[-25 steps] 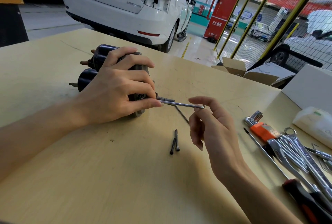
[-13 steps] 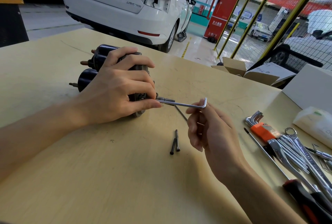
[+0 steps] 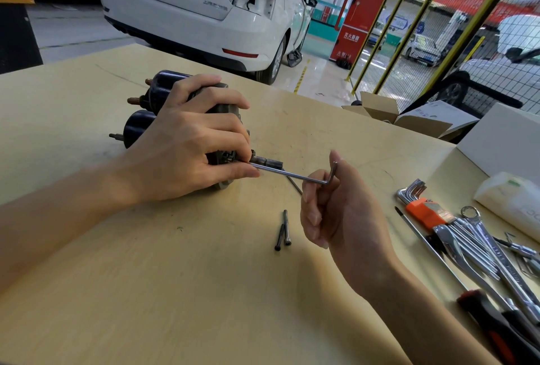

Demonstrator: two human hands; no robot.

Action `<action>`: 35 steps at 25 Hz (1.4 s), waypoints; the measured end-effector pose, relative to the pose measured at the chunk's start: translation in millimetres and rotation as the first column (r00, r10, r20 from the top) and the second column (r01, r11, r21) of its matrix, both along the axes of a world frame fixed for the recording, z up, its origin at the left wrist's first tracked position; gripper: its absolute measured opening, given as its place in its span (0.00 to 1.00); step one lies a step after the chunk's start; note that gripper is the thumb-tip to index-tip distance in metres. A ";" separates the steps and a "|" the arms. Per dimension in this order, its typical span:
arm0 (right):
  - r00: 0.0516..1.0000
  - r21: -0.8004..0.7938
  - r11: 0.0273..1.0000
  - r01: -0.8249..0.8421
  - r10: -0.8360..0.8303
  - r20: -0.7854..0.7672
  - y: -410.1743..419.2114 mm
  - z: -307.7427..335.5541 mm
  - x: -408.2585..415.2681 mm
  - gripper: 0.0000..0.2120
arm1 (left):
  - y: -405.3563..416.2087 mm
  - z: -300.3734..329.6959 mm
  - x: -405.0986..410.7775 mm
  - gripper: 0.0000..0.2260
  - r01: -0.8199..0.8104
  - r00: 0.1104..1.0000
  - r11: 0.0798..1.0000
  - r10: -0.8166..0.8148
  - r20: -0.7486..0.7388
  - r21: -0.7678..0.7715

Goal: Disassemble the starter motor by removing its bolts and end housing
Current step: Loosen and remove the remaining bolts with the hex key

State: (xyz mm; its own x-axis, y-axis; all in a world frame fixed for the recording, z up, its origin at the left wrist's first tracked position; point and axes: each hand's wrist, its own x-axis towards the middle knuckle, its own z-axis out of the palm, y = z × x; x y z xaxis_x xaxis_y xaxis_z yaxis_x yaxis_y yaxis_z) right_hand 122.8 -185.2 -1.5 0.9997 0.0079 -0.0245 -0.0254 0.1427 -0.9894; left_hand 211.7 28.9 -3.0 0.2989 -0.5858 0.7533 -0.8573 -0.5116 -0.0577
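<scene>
While my left hand (image 3: pixel 187 145) grips the starter motor (image 3: pixel 163 107) lying on the desk (image 3: pixel 146 291), fingers curled over its housing, my right hand (image 3: pixel 336 212) pinches the bent end of a hex key (image 3: pixel 295 175) seated in the motor's end. Two loose bolts (image 3: pixel 283 230) lie just beside it.

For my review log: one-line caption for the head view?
Left hand steadies starter motor; right hand turns hex key, two bolts lying loose.
</scene>
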 end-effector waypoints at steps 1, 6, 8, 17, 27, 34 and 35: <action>1.000 0.000 1.000 -0.019 0.019 0.000 0.2 0.2 -0.2 0.25 | 0.0 -0.3 0.1 0.11 0.001 1.000 1.000 -0.001 0.000 0.001; 0.999 -0.018 0.999 -0.043 0.044 0.033 -0.3 -1.8 0.3 0.25 | -0.5 -1.1 0.0 0.11 -0.003 1.000 1.000 0.003 0.010 -0.004; 0.998 -0.015 0.999 -0.043 0.044 0.046 -0.1 -2.2 0.9 0.24 | -0.2 -0.5 -0.3 0.11 -0.002 1.000 1.000 0.002 0.008 -0.007; 0.995 -0.052 0.998 -0.021 0.025 0.092 0.8 -0.9 -2.0 0.21 | -0.3 -0.4 -0.9 0.10 -0.004 1.000 1.000 0.004 0.003 0.002; 0.992 -0.077 0.997 0.004 0.006 0.127 1.5 -3.5 -2.5 0.12 | -0.7 -0.1 -1.0 0.11 -0.004 1.000 1.000 0.004 0.001 0.000; 0.989 -0.105 0.994 0.009 0.006 0.149 0.7 -5.6 -2.9 0.08 | -0.3 -0.7 -0.4 0.12 -0.004 1.000 1.000 0.004 0.001 0.012; 0.988 -0.106 0.994 0.012 0.004 0.153 0.9 -5.8 -2.8 0.08 | -0.5 -0.9 -0.1 0.11 -0.004 1.000 1.000 0.004 0.001 0.011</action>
